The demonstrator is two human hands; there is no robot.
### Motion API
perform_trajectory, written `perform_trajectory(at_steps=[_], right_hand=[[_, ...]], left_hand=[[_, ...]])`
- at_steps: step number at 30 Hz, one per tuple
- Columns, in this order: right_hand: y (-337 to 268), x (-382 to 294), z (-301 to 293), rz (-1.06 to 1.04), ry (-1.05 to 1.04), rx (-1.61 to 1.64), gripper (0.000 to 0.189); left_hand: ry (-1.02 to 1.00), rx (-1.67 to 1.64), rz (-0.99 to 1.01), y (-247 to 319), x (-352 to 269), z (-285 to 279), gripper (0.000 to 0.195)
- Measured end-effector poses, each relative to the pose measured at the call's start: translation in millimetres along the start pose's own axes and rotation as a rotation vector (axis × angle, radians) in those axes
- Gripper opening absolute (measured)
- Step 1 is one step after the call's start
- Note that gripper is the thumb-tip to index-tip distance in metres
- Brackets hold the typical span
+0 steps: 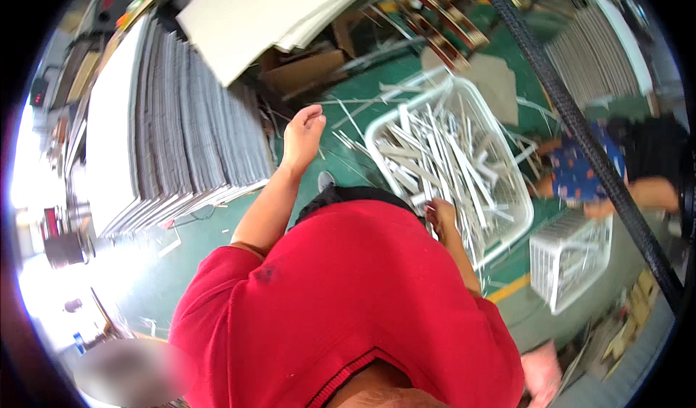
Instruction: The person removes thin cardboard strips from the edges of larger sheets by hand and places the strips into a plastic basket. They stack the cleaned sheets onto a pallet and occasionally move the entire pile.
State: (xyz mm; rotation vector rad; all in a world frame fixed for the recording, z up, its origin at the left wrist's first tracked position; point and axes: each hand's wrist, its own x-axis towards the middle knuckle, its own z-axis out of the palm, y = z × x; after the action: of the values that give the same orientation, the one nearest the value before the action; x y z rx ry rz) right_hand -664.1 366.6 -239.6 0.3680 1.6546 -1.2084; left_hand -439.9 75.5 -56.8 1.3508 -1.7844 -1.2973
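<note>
My left hand (303, 139) hangs in the air with loosely curled fingers and holds nothing. It is nearest a tall stack of grey boards (179, 114) on the left. My right hand (441, 216) is low beside my body, at the near side of a large white plastic basket (508, 158). Blur hides whether its fingers grip the basket's rim or only touch it. Many narrow white and grey offcut strips (435, 147) fill the basket in a loose tangle.
Large pale sheets (272, 16) jut out ahead, above a cardboard box (304, 74). Loose strips litter the green floor (348, 158). Another person (587, 160) is at the right, near a smaller white basket (571, 261). More stacked boards (592, 54) stand behind. A black braided cable (565, 101) crosses the view.
</note>
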Motion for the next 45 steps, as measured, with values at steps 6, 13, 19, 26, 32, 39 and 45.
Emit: perform_trajectory(at_steps=[6, 13, 19, 26, 32, 39, 45], right_hand=[[-63, -8, 86, -0.145, -0.165, -0.099, 0.024], [-99, -50, 187, -0.185, -0.340, -0.183, 0.023], [-121, -83, 248, -0.368, -0.431, -0.382, 0.025], [-144, -142, 328, -0.410, -0.730, -0.047, 0.035], [-133, -137, 357, -0.387, -0.652, 0.004, 0.019], [-127, -152, 345, -0.399, -0.611, -0.025, 0.024], [-148, -176, 282, -0.588, -0.592, -0.011, 0.031]], left_hand=[[0.477, -0.794, -0.146, -20, 59, -80, 0.046], [0.318, -1.150, -0.162, -24, 100, -139, 0.030], [0.119, -1.124, -0.189, -28, 108, -151, 0.011], [-0.545, -0.831, -0.285, -7, 58, -120, 0.017], [-0.502, -0.971, -0.293, -37, 75, -147, 0.018], [0.071, -0.848, -0.255, -50, 89, -188, 0.033], [0.799, 0.308, 0.444, -44, 77, -213, 0.051]])
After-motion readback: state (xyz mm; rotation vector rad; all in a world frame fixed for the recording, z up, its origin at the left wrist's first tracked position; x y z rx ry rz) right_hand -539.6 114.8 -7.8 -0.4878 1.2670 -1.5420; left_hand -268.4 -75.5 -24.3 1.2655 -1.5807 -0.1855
